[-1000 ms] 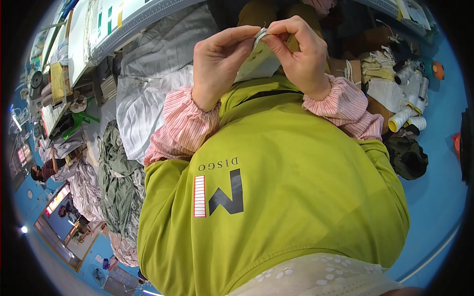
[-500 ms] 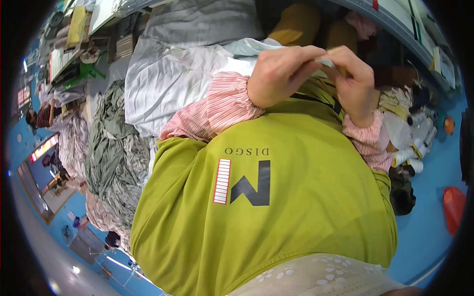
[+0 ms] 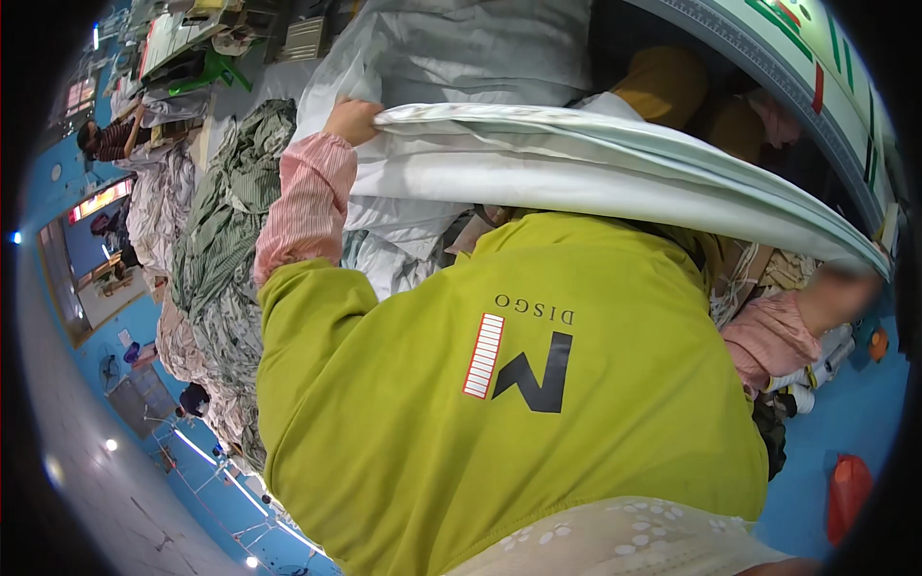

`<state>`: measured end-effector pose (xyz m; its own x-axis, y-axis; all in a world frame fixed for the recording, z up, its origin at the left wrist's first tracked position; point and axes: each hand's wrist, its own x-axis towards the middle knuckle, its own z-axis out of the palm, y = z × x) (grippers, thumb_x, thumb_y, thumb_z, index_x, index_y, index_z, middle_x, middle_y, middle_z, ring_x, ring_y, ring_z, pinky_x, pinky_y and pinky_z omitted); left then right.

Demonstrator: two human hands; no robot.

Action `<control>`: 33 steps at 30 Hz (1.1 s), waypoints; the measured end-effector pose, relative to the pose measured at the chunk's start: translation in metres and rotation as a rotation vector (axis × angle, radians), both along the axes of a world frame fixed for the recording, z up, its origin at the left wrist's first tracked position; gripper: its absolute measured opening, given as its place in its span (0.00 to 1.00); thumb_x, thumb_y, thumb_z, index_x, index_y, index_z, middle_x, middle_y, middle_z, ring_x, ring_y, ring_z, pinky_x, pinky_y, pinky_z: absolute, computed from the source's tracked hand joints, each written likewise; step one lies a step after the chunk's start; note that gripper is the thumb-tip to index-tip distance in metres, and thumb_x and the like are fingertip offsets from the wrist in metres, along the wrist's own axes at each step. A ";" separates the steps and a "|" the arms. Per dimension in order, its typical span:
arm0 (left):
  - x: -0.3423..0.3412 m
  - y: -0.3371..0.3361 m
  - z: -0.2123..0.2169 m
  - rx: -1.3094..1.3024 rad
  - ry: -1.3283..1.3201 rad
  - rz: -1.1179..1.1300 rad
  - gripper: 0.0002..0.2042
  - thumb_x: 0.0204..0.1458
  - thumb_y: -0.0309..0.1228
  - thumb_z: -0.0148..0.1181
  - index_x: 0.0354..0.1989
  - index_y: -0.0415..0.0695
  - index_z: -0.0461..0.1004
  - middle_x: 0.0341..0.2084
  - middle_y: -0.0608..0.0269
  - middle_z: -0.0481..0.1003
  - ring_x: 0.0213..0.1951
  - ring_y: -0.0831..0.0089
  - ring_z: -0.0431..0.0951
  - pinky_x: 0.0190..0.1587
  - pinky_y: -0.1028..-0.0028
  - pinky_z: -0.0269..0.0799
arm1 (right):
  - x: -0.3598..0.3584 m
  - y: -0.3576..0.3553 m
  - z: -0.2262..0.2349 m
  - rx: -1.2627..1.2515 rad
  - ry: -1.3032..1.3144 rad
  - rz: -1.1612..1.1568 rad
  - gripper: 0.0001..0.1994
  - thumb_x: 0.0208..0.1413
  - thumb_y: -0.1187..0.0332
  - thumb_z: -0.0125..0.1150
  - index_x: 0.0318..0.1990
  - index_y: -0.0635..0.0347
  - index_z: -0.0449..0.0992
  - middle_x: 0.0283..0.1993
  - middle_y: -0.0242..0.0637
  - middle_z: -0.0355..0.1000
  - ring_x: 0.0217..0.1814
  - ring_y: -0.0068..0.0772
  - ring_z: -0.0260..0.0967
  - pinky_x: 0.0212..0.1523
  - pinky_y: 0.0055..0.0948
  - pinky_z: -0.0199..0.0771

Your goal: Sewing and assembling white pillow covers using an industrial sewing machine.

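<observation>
A long white cloth [image 3: 576, 178] with pale green folds is pulled taut across the front of my body. At its left end my left hand [image 3: 352, 121] is closed on the gathered edge. The far right end of the cloth runs to my right hand [image 3: 843, 291], which is smeared by motion. Its fingers do not show clearly, but the tight cloth ends at them. Pink striped sleeves cover both forearms. More white fabric [image 3: 471, 48] lies heaped beyond the left hand.
Piles of green striped cloth [image 3: 226, 221] and patterned cloth [image 3: 154, 240] lie at the left. A machine table edge [image 3: 768, 58] curves along the upper right. White thread cones [image 3: 792, 398] and a red bag [image 3: 849, 494] are on the blue floor at right.
My hands, close together before with a bit of pale cloth between the fingers, have moved far apart. The left went left, the right went right and lower, and the white cloth is now stretched between them.
</observation>
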<state>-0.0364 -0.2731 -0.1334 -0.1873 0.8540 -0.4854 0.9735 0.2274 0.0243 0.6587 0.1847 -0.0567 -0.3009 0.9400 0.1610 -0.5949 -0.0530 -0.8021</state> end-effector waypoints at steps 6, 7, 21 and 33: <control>0.028 -0.038 -0.050 0.514 0.217 0.394 0.13 0.40 0.32 0.66 0.37 0.50 0.77 0.37 0.63 0.79 0.44 0.61 0.77 0.45 0.60 0.67 | 0.082 0.087 0.011 -0.085 -0.196 -0.381 0.21 0.60 0.65 0.53 0.55 0.73 0.69 0.60 0.51 0.68 0.60 0.50 0.67 0.63 0.49 0.67; 0.035 -0.026 -0.067 0.646 0.061 0.427 0.17 0.40 0.28 0.65 0.43 0.49 0.77 0.42 0.61 0.77 0.47 0.58 0.75 0.49 0.58 0.67 | 0.117 0.113 0.003 -0.066 -0.230 -0.410 0.20 0.60 0.66 0.53 0.55 0.72 0.69 0.60 0.50 0.68 0.59 0.49 0.67 0.63 0.47 0.67; -0.048 -0.023 -0.091 0.586 0.312 0.317 0.16 0.48 0.21 0.52 0.45 0.50 0.77 0.49 0.52 0.73 0.53 0.53 0.71 0.52 0.62 0.72 | 0.109 0.055 -0.045 -0.072 -0.157 -0.220 0.16 0.55 0.66 0.64 0.49 0.65 0.75 0.54 0.45 0.73 0.56 0.44 0.70 0.60 0.46 0.68; -0.099 0.026 -0.098 0.592 0.022 1.106 0.14 0.48 0.41 0.66 0.40 0.50 0.77 0.35 0.56 0.80 0.41 0.51 0.79 0.45 0.57 0.73 | 0.119 0.051 -0.060 -0.078 -0.233 -0.252 0.18 0.62 0.65 0.55 0.53 0.70 0.71 0.58 0.48 0.70 0.59 0.47 0.68 0.63 0.48 0.65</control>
<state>-0.1352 -0.2468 -0.2311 -0.9449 0.3199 -0.0693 0.2698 0.8811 0.3883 0.7775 0.2361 -0.1170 -0.0784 0.9961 0.0397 -0.3984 0.0052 -0.9172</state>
